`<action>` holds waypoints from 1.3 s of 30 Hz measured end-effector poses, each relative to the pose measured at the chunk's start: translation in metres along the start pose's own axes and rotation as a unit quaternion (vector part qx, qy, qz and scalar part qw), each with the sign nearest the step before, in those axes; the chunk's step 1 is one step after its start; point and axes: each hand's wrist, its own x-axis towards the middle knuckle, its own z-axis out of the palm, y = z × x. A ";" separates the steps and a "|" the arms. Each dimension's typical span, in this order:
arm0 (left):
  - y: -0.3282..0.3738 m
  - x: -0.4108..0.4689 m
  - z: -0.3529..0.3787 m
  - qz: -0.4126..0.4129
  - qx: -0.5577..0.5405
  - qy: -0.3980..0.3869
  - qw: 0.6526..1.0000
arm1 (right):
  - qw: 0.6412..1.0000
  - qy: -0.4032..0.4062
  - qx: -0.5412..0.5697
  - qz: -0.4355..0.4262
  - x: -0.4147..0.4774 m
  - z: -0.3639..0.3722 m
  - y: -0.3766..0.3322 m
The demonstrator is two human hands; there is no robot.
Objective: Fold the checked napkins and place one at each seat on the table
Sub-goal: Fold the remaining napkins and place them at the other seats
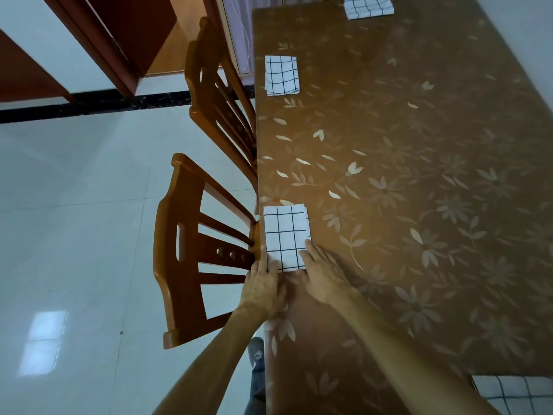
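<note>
Head view: folded napkin (pixel 286 236) lies at the desk (pixel 419 145) edge, facing the near chair (pixel 191 250). My left hand (pixel 263 287) and right hand (pixel 321 277) press flat on its near corners, gripping nothing, likely squaring it to the seat. 3 other napkins (pixel 282 74) lie well apart round the desk.

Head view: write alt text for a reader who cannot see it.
Left hand and right hand touch the near edge of a folded checked napkin on a brown floral table, beside a wooden chair. Three more lie there: a second napkin by the next chair, a far-end napkin, and a corner napkin at near right.
</note>
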 end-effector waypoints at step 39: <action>-0.246 -0.166 -0.218 -0.045 -0.098 0.011 0.994 | 0.995 0.050 0.080 0.014 -0.053 -0.061 -0.304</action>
